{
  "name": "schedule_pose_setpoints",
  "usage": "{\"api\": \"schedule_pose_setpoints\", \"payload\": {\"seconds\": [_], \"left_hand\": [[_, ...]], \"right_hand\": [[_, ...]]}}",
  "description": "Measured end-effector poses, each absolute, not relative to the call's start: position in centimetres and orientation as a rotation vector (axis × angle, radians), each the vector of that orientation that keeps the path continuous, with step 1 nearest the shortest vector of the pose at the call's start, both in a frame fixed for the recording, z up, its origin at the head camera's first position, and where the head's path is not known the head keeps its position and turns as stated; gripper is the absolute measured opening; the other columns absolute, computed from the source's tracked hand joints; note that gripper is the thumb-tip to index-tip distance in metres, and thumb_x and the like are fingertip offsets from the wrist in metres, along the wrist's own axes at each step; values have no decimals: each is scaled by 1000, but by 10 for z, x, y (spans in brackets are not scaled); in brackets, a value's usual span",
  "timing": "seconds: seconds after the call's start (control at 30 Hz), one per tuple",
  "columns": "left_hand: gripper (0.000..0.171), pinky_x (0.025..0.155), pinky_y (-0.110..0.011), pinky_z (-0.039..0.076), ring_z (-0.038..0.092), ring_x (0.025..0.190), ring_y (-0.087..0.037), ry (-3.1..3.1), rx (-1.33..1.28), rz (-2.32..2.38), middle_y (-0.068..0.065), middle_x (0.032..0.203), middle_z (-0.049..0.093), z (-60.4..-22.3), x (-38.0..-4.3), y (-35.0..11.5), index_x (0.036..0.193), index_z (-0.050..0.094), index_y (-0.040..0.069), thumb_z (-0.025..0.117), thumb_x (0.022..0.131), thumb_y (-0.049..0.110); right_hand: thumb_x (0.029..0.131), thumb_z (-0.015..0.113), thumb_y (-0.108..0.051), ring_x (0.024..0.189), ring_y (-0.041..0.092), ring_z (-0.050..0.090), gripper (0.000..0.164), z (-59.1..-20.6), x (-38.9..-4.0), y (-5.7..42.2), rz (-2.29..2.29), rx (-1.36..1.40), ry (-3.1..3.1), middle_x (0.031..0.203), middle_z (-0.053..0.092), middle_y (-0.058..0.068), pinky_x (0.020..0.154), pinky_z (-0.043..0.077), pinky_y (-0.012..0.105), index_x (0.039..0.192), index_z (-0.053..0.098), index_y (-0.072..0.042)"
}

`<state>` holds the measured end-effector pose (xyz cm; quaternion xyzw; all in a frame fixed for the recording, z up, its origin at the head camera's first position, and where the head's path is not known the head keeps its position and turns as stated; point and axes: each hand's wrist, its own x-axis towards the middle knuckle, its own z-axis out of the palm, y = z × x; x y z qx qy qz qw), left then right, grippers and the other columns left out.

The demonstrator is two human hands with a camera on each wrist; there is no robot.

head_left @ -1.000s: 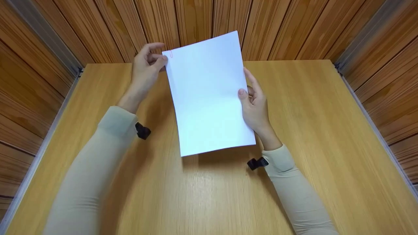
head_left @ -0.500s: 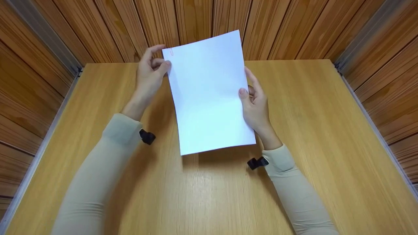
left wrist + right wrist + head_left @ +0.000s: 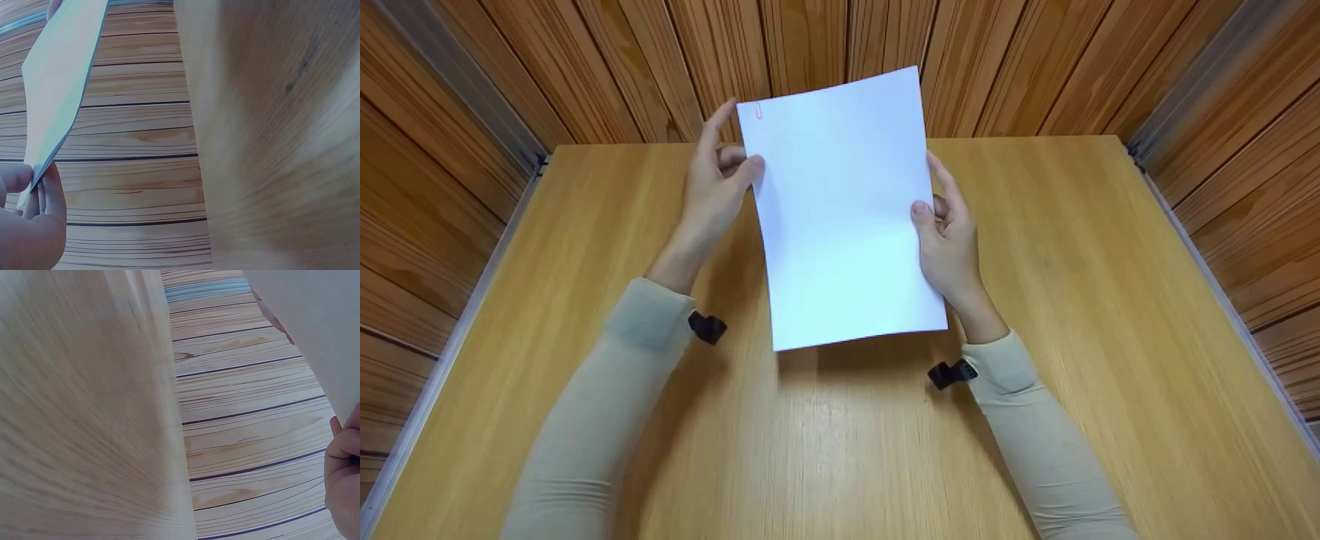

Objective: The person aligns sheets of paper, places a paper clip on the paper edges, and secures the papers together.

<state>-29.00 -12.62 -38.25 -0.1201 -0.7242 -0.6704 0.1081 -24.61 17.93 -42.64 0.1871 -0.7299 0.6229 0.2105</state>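
Note:
A stack of blank white paper sheets is held up over the table, slightly tilted, its shadow falling below it. On its top left corner sits a small pink paper clip. My left hand pinches the left edge below that corner, thumb on the front and the index finger stretched up toward the corner. The right hand grips the right edge near its middle, thumb on the front, other fingers partly hidden behind. In the left wrist view the paper bends between thumb and fingers, and more than one layer shows at its edge.
The light wooden table spreads under both arms. Behind it rises a wall of wooden planks, with similar planked walls at left and right. A small black camera is worn on the left wrist and another black camera on the right.
My left hand has slid down the left edge, away from the clipped corner. The paper's top has shifted slightly up and right. The right hand keeps its grip, nearly still.

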Motion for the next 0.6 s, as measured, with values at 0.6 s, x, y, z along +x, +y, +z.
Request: {"api": "schedule_pose_setpoints", "payload": {"seconds": [0.6], "left_hand": [[82, 77, -29, 45, 50, 79, -18, -2215, -427, -1932, -7, 87, 60, -401, -270, -115, 170, 22, 35, 61, 105, 5]], "right_hand": [[108, 53, 2, 56, 11, 37, 60, -426, -246, 180, 1741, 458, -2027, 99, 69, 13, 51, 33, 21, 164, 40, -14]]}}
